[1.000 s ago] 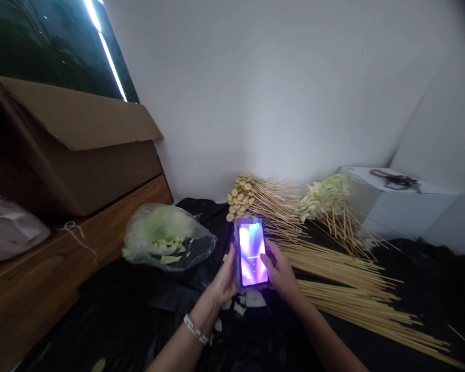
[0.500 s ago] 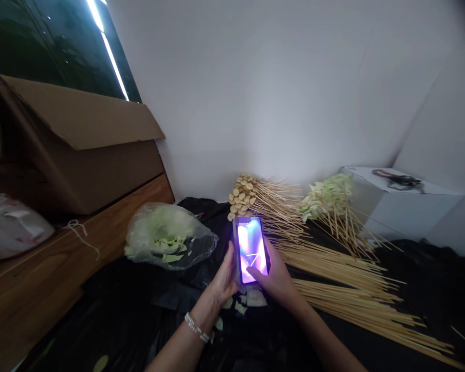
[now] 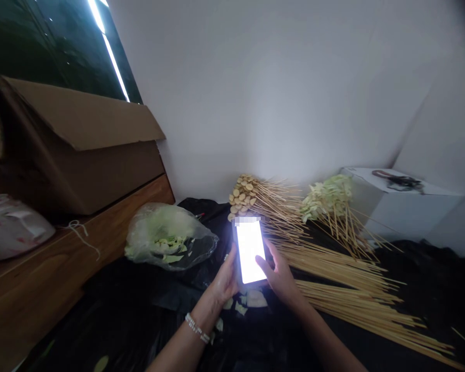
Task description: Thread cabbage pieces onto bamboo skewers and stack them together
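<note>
A phone [image 3: 251, 253] rested in both hands, its screen lit white, above black plastic sheeting [image 3: 132, 320].
The left hand [image 3: 225, 279] had its grip closed around the phone's left edge; the right hand [image 3: 282, 279] held the opposite edge, thumb lying over the screen, though whether it pressed the glass could not be told. Left of the hands, a clear plastic bag [image 3: 145, 225] lay with its mouth toward them, pale green leaf pieces [image 3: 172, 257] inside. Beyond it stood a cardboard box [image 3: 108, 178], flap folded outward, contents hidden. At the far right, a white box [image 3: 395, 214] carried a dark, strap-like item [image 3: 405, 182] on top, near skewered leaves [image 3: 327, 196].
</note>
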Tool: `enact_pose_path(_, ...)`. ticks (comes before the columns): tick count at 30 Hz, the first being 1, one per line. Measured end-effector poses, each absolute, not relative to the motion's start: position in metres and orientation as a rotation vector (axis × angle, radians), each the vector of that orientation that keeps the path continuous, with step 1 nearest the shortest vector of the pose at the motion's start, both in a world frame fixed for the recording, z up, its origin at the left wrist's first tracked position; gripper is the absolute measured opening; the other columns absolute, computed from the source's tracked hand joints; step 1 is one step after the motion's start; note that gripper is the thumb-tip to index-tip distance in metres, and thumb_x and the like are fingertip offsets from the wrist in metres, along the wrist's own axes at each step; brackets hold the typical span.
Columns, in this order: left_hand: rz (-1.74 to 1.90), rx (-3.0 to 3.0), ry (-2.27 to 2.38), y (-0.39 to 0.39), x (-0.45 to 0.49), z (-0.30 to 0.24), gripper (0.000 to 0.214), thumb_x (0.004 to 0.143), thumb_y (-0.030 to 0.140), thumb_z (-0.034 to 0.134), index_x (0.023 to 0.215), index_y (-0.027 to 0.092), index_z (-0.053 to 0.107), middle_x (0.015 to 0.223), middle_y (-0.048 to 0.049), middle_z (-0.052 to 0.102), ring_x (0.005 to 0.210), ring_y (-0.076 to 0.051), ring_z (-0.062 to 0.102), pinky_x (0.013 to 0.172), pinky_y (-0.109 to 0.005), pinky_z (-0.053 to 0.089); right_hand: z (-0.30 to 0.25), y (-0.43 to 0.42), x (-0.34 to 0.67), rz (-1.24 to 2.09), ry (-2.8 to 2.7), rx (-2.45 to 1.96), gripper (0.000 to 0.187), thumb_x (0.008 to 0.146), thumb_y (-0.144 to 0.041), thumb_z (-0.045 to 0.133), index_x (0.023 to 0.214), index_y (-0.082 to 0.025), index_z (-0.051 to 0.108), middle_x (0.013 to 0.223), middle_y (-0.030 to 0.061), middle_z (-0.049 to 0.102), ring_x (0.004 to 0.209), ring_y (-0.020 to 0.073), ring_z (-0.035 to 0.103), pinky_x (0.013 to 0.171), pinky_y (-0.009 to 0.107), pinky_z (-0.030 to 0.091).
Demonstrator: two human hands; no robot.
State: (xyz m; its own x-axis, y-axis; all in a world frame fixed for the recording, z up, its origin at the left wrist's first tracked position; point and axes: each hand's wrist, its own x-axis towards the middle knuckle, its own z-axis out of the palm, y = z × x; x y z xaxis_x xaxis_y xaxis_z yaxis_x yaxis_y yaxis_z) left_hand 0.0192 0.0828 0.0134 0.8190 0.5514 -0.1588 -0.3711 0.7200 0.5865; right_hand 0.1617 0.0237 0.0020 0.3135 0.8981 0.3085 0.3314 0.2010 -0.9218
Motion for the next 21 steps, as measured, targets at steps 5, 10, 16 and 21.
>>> enact_pose_path(5, 0.596, 0.580, 0.394, 0.081, 0.023, 0.014, 0.066, 0.091, 0.057, 0.038, 0.136, 0.009, 0.048, 0.118, -0.0168, 0.067, 0.117, -0.030, 0.058, 0.109, -0.045, 0.033, -0.005, 0.023, 0.152, 0.331, -1.374, -1.391, 0.090, 0.071, -0.045, 0.071, 0.145, -0.019, 0.027, 0.141, 0.0145, 0.041, 0.130, 0.0301, 0.040, 0.107, 0.047, 0.035)
enact_pose_path(10, 0.639, 0.608, 0.401, 0.078, 0.025, 0.012, 0.064, 0.091, 0.055, 0.042, 0.133, 0.008, 0.051, 0.127, -0.0172, 0.062, 0.124, -0.030, 0.053, 0.113, -0.042, 0.028, -0.007, 0.018, 0.141, 0.229, -1.393, -1.526, 0.107, 0.064, -0.044, 0.075, 0.149, -0.019, 0.013, 0.142, 0.0161, 0.035, 0.129, 0.0332, 0.039, 0.102, 0.047, 0.040)
enact_pose_path(16, 0.638, 0.711, 0.410, 0.074, 0.026, 0.010, 0.055, 0.091, 0.051, 0.044, 0.131, 0.014, 0.056, 0.137, -0.0116, 0.054, 0.130, -0.026, 0.047, 0.115, -0.038, 0.025, -0.006, 0.017, 0.137, 0.135, -1.369, -1.622, 0.111, 0.065, -0.034, 0.070, 0.150, -0.016, 0.002, 0.138, 0.0194, 0.035, 0.126, 0.0362, 0.041, 0.096, 0.048, 0.045)
enact_pose_path(21, 0.628, 0.789, 0.242, 0.072, 0.027, 0.017, 0.051, 0.094, 0.048, 0.040, 0.132, 0.018, 0.054, 0.140, -0.0096, 0.051, 0.132, -0.025, 0.043, 0.111, -0.040, 0.030, 0.008, 0.008, 0.150, -0.009, -1.411, -1.633, 0.098, 0.068, -0.031, 0.065, 0.149, -0.019, 0.010, 0.133, 0.0163, 0.043, 0.121, 0.0336, 0.047, 0.094, 0.048, 0.046)
